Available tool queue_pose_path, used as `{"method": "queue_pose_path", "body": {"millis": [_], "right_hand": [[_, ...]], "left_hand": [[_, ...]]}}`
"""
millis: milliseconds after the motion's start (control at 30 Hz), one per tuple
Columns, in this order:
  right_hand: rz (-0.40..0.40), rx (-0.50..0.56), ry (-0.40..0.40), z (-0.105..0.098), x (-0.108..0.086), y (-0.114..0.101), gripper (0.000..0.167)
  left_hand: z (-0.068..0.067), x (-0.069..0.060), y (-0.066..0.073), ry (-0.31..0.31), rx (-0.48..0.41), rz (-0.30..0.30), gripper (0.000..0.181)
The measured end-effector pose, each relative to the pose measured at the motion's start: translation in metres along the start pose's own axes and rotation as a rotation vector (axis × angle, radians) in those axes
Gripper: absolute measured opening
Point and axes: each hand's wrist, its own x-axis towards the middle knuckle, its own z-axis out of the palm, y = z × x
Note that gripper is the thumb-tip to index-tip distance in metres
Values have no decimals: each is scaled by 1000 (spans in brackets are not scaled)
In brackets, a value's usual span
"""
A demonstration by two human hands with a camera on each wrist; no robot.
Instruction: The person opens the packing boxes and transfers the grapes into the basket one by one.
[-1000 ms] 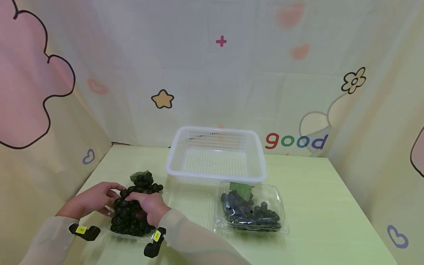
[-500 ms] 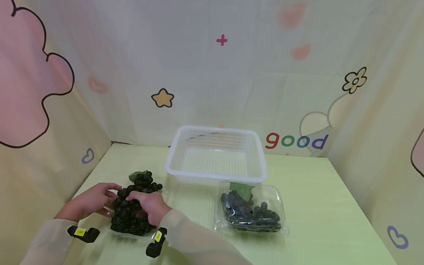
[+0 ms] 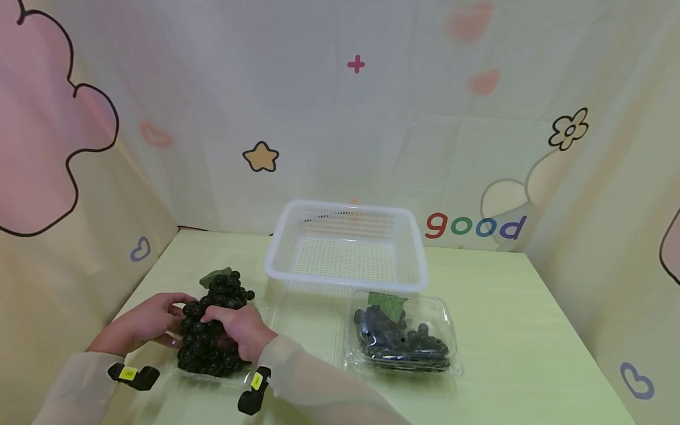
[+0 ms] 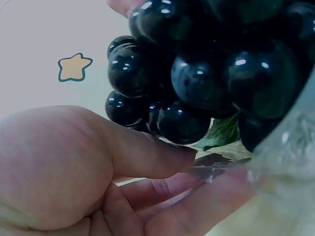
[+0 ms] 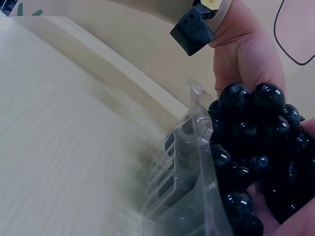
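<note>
A bunch of dark grapes (image 3: 204, 351) with a green leaf (image 3: 215, 277) at its far end lies in a clear plastic clamshell container (image 5: 184, 187) at the table's left. My right hand (image 3: 241, 330) grips the bunch from the right, its thumb on top and a finger among the grapes in the right wrist view. On the left side, my left hand (image 3: 151, 321) pinches the container's edge; in the left wrist view its thumb (image 4: 147, 155) lies above the plastic with the fingers below. Part of the container is hidden under the grapes.
A white perforated plastic basket (image 3: 345, 283) stands at the back middle of the pale table (image 3: 510, 342). In front of it sits a closed clear clamshell (image 3: 446, 321) of dark grapes with a green leaf. A patterned curtain surrounds the table.
The far end of the grape bunch, with its leaf, has shifted slightly left and up. Both hands stay almost in place around the bunch and container.
</note>
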Motion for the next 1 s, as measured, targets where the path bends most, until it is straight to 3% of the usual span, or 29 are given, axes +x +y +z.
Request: {"method": "queue_pose_path", "body": {"millis": [500, 1000], "right_hand": [[-87, 18, -60, -2, 0, -4, 13], [-92, 230, -248, -18, 7, -24, 3]], "left_hand": [[1, 0, -2, 2, -19, 12, 63], [5, 0, 0, 17, -9, 41, 59]]}}
